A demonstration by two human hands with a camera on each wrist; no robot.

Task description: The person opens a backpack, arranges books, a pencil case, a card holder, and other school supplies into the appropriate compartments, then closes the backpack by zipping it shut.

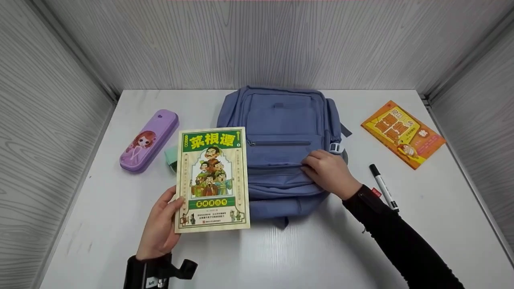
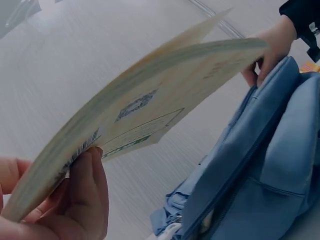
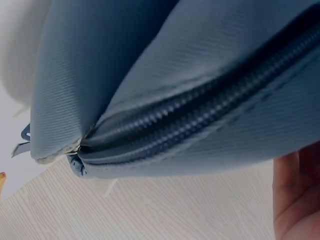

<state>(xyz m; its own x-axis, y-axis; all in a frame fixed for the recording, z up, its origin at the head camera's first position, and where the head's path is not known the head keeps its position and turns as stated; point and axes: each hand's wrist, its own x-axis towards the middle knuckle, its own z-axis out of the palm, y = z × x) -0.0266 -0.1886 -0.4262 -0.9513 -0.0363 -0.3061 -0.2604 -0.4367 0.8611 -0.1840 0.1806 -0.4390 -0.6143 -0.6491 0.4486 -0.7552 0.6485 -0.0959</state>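
Observation:
My left hand [image 1: 160, 222] grips a comic-style paperback book [image 1: 212, 176] by its lower left edge, front cover up. The book is raised over the left part of a blue backpack [image 1: 283, 120] and hides that part from above. In the left wrist view the back cover of the book [image 2: 150, 107] shows a barcode, and its pages bow slightly. My right hand [image 1: 331, 172] pinches the front fabric of the backpack on its right side. The right wrist view shows a zipper [image 3: 190, 117] on the backpack close up, with part of the right hand [image 3: 295, 200] at the edge.
A purple pencil case [image 1: 149, 140] lies at the left, beside a mint-green object [image 1: 171, 158] partly covered by the book. On the right are an orange booklet [image 1: 403, 134] and a black-and-white marker [image 1: 384, 186]. Grey wood-patterned walls [image 1: 273, 44] enclose the white table [image 1: 289, 257].

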